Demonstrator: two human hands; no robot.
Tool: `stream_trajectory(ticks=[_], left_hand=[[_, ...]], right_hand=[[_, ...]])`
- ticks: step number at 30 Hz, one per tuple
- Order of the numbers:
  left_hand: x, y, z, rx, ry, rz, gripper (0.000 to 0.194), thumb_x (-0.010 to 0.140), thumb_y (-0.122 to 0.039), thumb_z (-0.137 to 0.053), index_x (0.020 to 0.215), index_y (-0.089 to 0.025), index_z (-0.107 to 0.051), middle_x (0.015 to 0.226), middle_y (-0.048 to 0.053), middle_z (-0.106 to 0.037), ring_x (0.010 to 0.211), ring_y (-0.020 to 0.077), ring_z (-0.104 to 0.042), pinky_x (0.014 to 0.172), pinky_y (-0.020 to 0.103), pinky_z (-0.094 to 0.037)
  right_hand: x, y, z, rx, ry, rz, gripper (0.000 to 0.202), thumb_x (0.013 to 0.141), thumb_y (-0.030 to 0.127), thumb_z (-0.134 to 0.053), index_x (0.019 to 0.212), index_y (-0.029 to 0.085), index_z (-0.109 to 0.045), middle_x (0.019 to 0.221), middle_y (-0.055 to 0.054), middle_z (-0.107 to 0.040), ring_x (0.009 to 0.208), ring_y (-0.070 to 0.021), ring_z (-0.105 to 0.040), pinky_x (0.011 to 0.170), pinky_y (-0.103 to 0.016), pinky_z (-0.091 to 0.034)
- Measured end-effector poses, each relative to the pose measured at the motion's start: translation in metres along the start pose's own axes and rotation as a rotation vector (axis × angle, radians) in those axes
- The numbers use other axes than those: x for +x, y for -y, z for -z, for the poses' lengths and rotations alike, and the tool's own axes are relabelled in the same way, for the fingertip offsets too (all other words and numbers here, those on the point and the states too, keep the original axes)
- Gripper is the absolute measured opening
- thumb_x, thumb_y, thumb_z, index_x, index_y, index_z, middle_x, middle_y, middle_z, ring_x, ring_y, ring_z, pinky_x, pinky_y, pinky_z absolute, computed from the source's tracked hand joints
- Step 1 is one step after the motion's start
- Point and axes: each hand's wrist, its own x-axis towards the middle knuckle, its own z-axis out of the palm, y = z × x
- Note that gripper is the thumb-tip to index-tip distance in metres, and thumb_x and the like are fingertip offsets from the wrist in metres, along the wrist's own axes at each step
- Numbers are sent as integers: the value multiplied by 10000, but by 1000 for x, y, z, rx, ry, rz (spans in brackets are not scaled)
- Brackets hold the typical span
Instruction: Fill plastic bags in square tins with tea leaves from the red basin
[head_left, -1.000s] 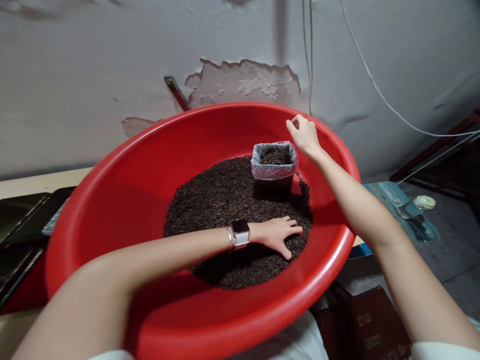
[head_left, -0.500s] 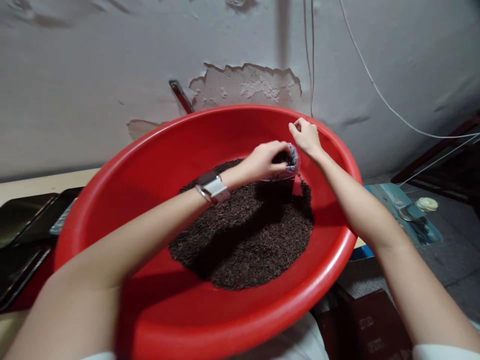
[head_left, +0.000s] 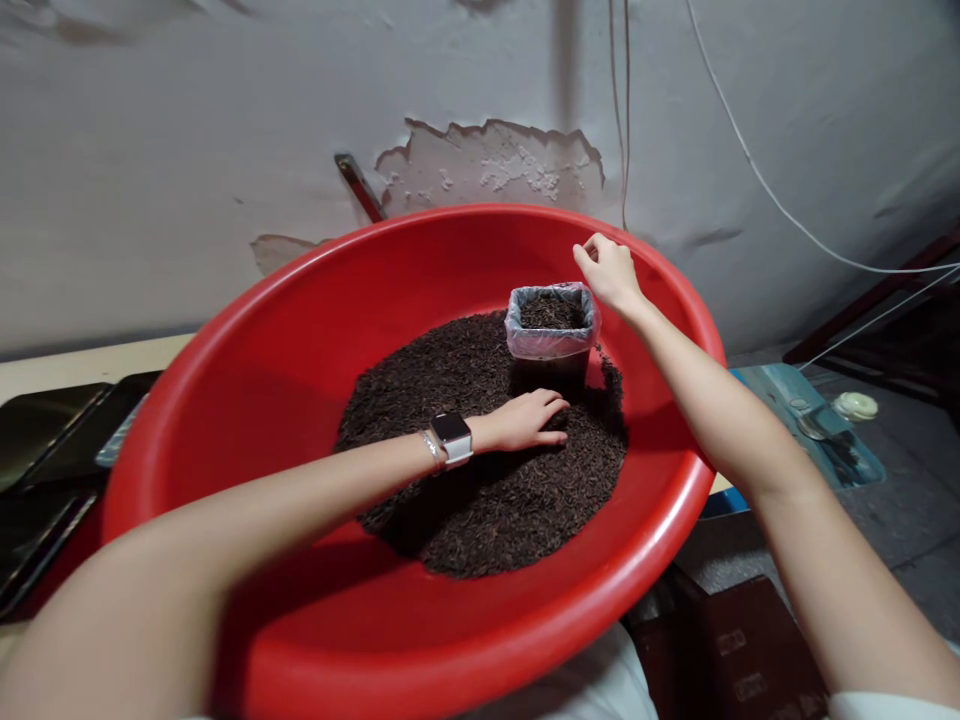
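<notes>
A big red plastic basin [head_left: 270, 300] holds a heap of dark loose tea leaves [head_left: 487, 530]. On the heap's far right side stands an upright box lined with a clear plastic bag [head_left: 551, 345], with tea leaves up near its top. The bag's edge is folded outward over the rim. My left hand [head_left: 529, 420] lies palm down on the tea in front of the box, fingers apart, their tips partly in the leaves. Beyond the box's right corner hovers my right hand [head_left: 609, 270], fingers curled together; whatever they may pinch is hidden.
Dark trays [head_left: 52, 440] lie left of the basin on a pale tabletop [head_left: 90, 365]. To the right are a blue patterned board [head_left: 806, 425] and a small pale round object [head_left: 855, 406]. A peeling wall [head_left: 487, 165] rises behind, with hanging cords [head_left: 621, 120].
My left hand has moved from the box's opening down and nearer to me, onto the tea heap, and its fingers have spread. My right hand stays almost where it was.
</notes>
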Motion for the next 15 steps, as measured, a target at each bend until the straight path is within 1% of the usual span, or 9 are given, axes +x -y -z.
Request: stream_trajectory(ticks=[2,4,5,7,10,13,15], left_hand=[[0,11,-23,24,7,108,676,896,-578,-456,1363,-91,-400,1428,206,-413,1313,305,-394,1068,376,-325],[3,21,-36,10,-12,186,755,884,-623,-432,1393,-72,-350,1456,229,-364,1351,337,-332,1080,409,-306],[5,24,-39,-6,-19,208,768,872,-635,-442,1392,-77,-356,1452,227,-365,1345,343,-333,1076,415,-309],[9,27,-42,-41,-29,227,749,845,-630,-494,1368,-99,-411,1413,210,-403,1303,342,-373,1061,413,-326],[13,27,-43,-97,-47,235,638,832,-576,-555,1304,-149,-502,1319,174,-471,1220,320,-438,1030,403,-358],[14,25,-44,-147,-48,227,554,814,-560,-594,1234,-201,-551,1227,133,-512,1155,305,-479,982,408,-394],[15,25,-45,-167,-48,213,522,799,-554,-618,1188,-209,-572,1178,121,-524,1120,301,-494,961,408,-404]], right_hand=[[-2,3,1,3,8,-3,361,938,497,-397,951,211,-617,921,-92,-659,999,-285,-595,925,-510,-441],[-4,6,2,4,16,-7,343,937,491,-402,934,218,-610,919,-86,-663,992,-280,-594,916,-497,-444],[-5,7,2,2,19,-13,336,936,489,-404,926,219,-606,918,-84,-665,988,-277,-595,912,-491,-445],[-6,9,3,-1,26,-25,322,934,477,-412,906,217,-599,910,-81,-668,976,-273,-596,903,-480,-445],[-8,10,4,3,26,-31,297,930,450,-429,879,210,-595,887,-78,-667,959,-269,-595,892,-472,-442],[-8,11,5,12,19,-24,279,926,431,-440,870,208,-597,879,-76,-666,958,-269,-592,887,-467,-441],[-8,12,5,10,20,-20,276,926,426,-441,871,207,-599,881,-78,-667,960,-271,-592,887,-466,-440]])
